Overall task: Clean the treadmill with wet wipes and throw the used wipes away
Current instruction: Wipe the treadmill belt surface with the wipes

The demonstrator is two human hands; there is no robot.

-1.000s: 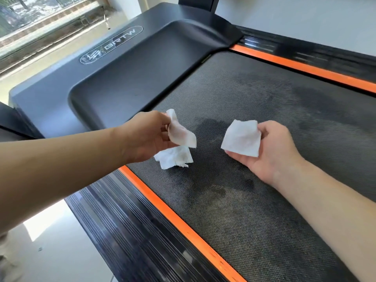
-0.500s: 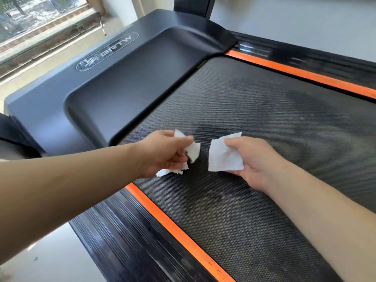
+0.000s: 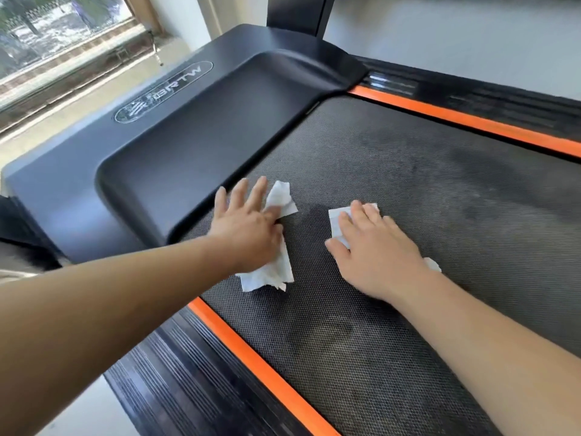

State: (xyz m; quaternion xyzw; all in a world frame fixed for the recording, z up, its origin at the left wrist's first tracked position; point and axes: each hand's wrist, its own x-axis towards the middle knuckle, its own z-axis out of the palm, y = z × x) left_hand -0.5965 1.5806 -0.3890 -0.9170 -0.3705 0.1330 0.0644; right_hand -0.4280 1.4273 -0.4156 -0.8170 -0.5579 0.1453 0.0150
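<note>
The treadmill's dark textured belt [image 3: 440, 215] fills the middle of the view, with darker damp patches on it. My left hand [image 3: 248, 228] lies flat, fingers spread, pressing a crumpled white wet wipe [image 3: 270, 275] onto the belt near the motor cover. My right hand [image 3: 377, 250] lies palm down beside it on a second white wet wipe [image 3: 334, 220], most of which is hidden under the palm. The two hands are a short gap apart.
The black motor cover [image 3: 188, 146] with a logo rises just beyond my left hand. Orange stripes [image 3: 251, 357] and ribbed black side rails [image 3: 188, 388] border the belt. A black upright post [image 3: 295, 11] stands at the top, and a window [image 3: 63, 42] at the upper left.
Both hands held their wipes pinched above the belt; they have since come down and flattened, pressing the wipes onto the belt closer to the motor cover.
</note>
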